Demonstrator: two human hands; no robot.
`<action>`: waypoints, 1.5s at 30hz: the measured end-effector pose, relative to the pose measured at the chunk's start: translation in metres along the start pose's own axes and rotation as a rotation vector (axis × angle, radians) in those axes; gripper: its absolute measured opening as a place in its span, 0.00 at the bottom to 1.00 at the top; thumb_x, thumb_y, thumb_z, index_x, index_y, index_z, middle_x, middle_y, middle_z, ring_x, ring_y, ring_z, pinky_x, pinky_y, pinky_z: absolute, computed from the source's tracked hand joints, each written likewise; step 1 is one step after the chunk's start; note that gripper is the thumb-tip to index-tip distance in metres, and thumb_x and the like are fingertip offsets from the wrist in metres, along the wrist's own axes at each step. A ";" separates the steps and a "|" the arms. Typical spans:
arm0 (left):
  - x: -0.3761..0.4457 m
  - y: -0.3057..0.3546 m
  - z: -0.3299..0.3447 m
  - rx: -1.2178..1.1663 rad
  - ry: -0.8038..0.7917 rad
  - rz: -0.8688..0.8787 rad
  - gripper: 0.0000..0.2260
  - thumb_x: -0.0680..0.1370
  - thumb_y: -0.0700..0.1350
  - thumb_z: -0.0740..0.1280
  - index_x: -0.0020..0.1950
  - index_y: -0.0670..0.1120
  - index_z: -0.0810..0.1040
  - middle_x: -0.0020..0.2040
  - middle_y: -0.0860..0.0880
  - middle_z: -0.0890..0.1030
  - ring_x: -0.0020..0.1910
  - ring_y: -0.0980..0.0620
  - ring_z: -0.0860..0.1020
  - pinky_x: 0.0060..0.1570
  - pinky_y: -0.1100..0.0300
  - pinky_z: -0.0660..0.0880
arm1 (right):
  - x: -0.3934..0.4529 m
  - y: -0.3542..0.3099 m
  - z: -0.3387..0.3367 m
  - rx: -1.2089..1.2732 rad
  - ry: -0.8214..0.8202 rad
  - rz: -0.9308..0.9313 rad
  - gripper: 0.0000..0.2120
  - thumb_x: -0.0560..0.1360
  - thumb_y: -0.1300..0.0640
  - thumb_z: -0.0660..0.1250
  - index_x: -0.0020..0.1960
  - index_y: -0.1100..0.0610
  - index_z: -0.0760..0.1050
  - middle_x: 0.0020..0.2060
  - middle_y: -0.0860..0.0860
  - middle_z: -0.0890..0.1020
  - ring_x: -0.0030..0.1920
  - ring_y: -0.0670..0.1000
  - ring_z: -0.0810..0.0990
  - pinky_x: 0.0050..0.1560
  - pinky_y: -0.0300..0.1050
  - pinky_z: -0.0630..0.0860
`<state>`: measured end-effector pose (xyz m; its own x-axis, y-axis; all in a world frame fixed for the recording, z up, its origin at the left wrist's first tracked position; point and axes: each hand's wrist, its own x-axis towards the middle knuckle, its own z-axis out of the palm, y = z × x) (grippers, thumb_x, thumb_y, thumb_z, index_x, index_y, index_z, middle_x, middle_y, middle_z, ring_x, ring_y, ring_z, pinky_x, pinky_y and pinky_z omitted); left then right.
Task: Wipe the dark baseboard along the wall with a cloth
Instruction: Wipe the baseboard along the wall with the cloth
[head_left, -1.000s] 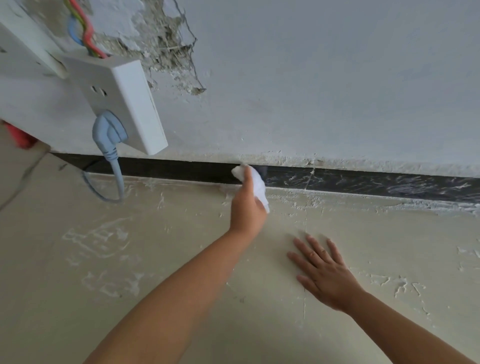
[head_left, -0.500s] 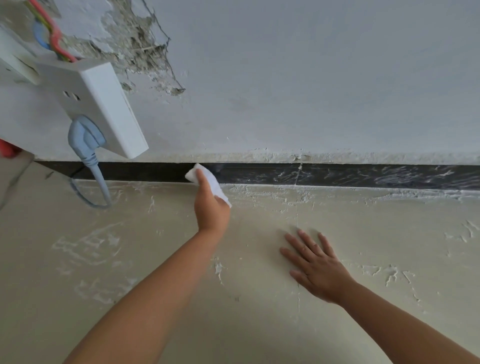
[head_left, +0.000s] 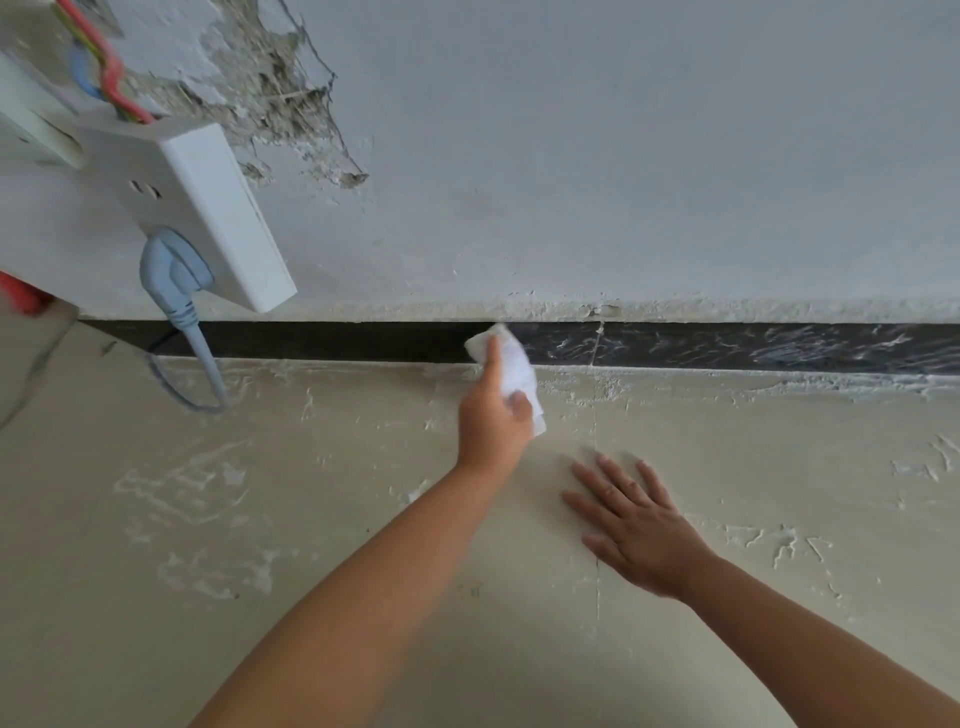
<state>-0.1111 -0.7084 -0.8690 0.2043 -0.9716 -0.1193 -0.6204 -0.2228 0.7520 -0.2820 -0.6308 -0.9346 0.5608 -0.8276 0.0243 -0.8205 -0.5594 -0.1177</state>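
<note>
your left hand (head_left: 493, 415) gripped the white cloth (head_left: 511, 366), fingers curled round it, and pressed its top corner against the dark baseboard (head_left: 332, 340) where wall meets floor. the cloth sat just left of the seam in the baseboard; the stretch to its right was streaked with white smears, the stretch to its left looked plain dark. your right hand (head_left: 636, 525) lay flat on the floor (head_left: 260, 519), fingers straight and spread, holding nothing, just beside the left wrist. up left, a white socket box (head_left: 208, 208) hung off the cracked wall (head_left: 623, 156), a grey plug (head_left: 174, 270) in it, its cable looping down to the floor.
</note>
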 end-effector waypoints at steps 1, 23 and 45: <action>0.002 -0.008 -0.008 -0.007 0.051 -0.060 0.27 0.76 0.39 0.62 0.73 0.47 0.58 0.53 0.34 0.77 0.49 0.40 0.76 0.39 0.61 0.65 | 0.000 0.001 0.001 0.009 -0.001 -0.005 0.35 0.79 0.44 0.31 0.60 0.47 0.76 0.73 0.42 0.37 0.71 0.44 0.31 0.66 0.50 0.43; 0.014 0.006 0.031 0.087 -0.119 -0.192 0.29 0.77 0.39 0.61 0.75 0.48 0.50 0.66 0.39 0.71 0.62 0.42 0.72 0.55 0.58 0.67 | -0.003 -0.009 -0.001 0.039 0.018 0.067 0.35 0.79 0.44 0.32 0.58 0.49 0.78 0.60 0.50 0.78 0.72 0.46 0.33 0.65 0.50 0.46; 0.035 0.008 0.016 -0.077 0.051 -0.415 0.22 0.73 0.35 0.64 0.65 0.42 0.63 0.60 0.43 0.74 0.57 0.44 0.74 0.42 0.67 0.63 | -0.003 -0.001 0.002 -0.093 0.042 0.024 0.34 0.79 0.44 0.31 0.59 0.45 0.76 0.72 0.46 0.30 0.72 0.48 0.31 0.66 0.50 0.45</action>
<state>-0.1214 -0.7457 -0.8776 0.4632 -0.7953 -0.3911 -0.4198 -0.5855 0.6935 -0.2828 -0.6274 -0.9366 0.5371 -0.8411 0.0640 -0.8416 -0.5395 -0.0259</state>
